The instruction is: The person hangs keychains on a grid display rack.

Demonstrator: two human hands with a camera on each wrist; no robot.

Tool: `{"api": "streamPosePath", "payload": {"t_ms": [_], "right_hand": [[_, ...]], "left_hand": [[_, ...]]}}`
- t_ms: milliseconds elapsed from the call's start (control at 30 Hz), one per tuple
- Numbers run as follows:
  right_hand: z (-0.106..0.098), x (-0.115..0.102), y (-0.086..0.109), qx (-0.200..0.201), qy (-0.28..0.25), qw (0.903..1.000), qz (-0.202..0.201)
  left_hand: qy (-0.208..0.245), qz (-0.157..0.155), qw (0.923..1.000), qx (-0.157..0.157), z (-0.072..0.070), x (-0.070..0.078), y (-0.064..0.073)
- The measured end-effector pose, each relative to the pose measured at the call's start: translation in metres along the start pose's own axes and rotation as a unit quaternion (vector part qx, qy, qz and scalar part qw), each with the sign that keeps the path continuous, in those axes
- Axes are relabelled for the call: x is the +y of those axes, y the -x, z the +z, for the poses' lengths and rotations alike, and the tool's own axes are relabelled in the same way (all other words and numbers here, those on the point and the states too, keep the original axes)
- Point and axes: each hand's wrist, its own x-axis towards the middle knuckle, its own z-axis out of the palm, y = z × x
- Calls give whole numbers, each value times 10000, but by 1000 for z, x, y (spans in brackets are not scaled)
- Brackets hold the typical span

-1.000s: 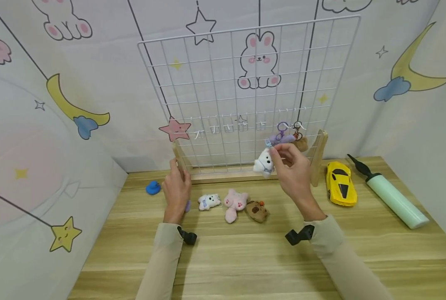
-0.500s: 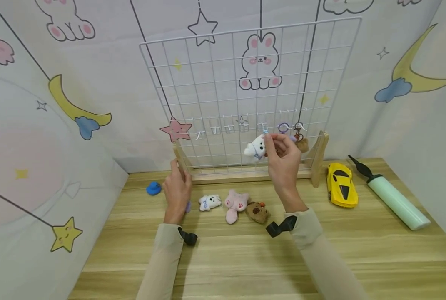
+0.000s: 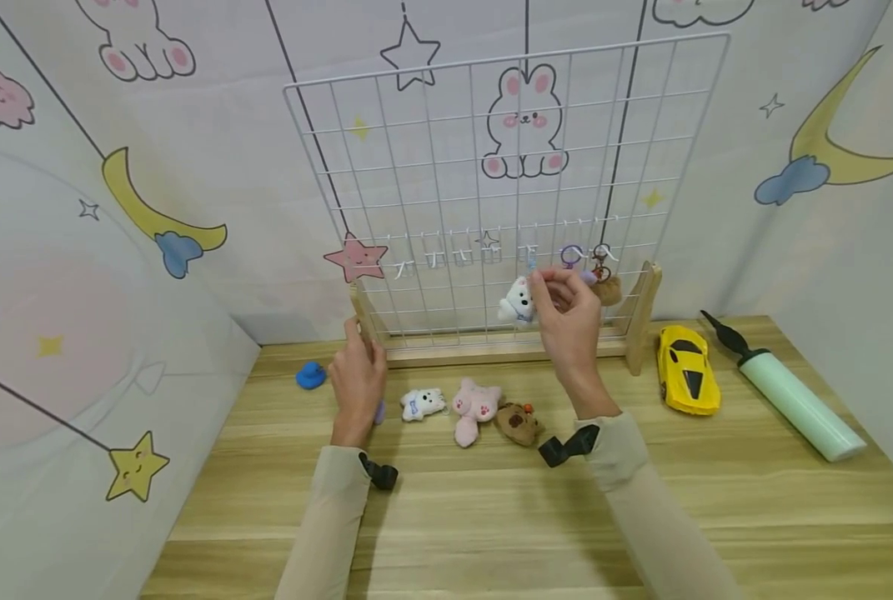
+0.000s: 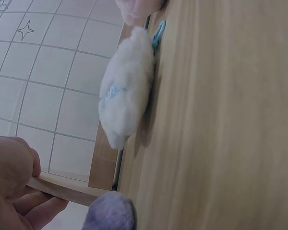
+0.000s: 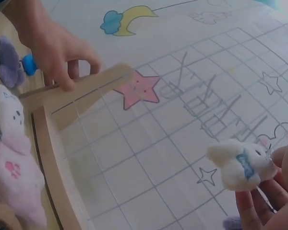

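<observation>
My right hand [image 3: 570, 323] pinches a small white plush dog keychain [image 3: 517, 302] near its light-blue clasp, in front of a hook [image 3: 528, 252] on the white wire grid rack [image 3: 431, 204]. A blue bow shows on the plush in the right wrist view, with fingertips [image 5: 273, 189] at its head. My left hand [image 3: 358, 375] grips the wooden side foot [image 4: 62, 188] of the rack, thumb on one side and fingers on the other. On the table lie another white plush dog [image 3: 423, 404], a pink plush [image 3: 476, 402] and a brown plush [image 3: 518, 423].
Two keychains hang on the right hooks, a purple one [image 3: 572, 255] and a brown one [image 3: 609, 291]. A blue rubber duck [image 3: 311, 375] and a purple plush [image 4: 110, 213] are near the left hand. A yellow toy car [image 3: 687, 371] and a mint-green pump [image 3: 799, 404] stand right.
My right hand has moved left and slightly up with the white plush dog, bringing its clasp to the hook. The plush now hangs more upright. My left hand stays on the rack's foot.
</observation>
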Motion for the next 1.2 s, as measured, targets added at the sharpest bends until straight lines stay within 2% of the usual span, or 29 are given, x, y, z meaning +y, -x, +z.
{"api": "streamPosePath", "payload": {"t_ms": [67, 167, 333, 500, 600, 767, 867, 933, 1000, 1100, 1200], "right_hand": [[-2, 3, 1, -207, 60, 9996, 172], [-7, 8, 4, -720, 83, 9962, 492], [-18, 22, 11, -1552, 378, 9833, 875], [-39, 40, 22, -2197, 822, 9667, 1023], [-54, 51, 29, -2499, 1173, 9562, 974], [-82, 65, 42, -2816, 2137, 9316, 850], [-104, 69, 41, -2729, 2638, 9222, 745], [-121, 69, 35, -2433, 2751, 9278, 657], [-136, 65, 25, -1931, 2860, 9371, 531], [-151, 58, 9, -943, 2909, 9514, 350], [-156, 53, -5, -96, 2950, 9554, 86]], "left_hand": [[0, 6, 10000, -5, 0, 0, 0], [-7, -10, 10000, -32, 0, 0, 0], [-21, -7, 10000, -25, 1, -1, 0], [-23, 28, 10000, -25, 1, -1, 0], [-12, 48, 10000, -11, 2, -1, 0], [-4, 64, 10000, 41, 1, -1, 0], [-12, 53, 10000, 30, 1, -1, 0], [-1, 51, 10000, 22, 1, -1, 0], [-12, 42, 10000, 23, 1, -1, 0], [4, 39, 10000, 40, 1, 0, 0], [-15, 33, 10000, 53, 1, 0, 0]]}}
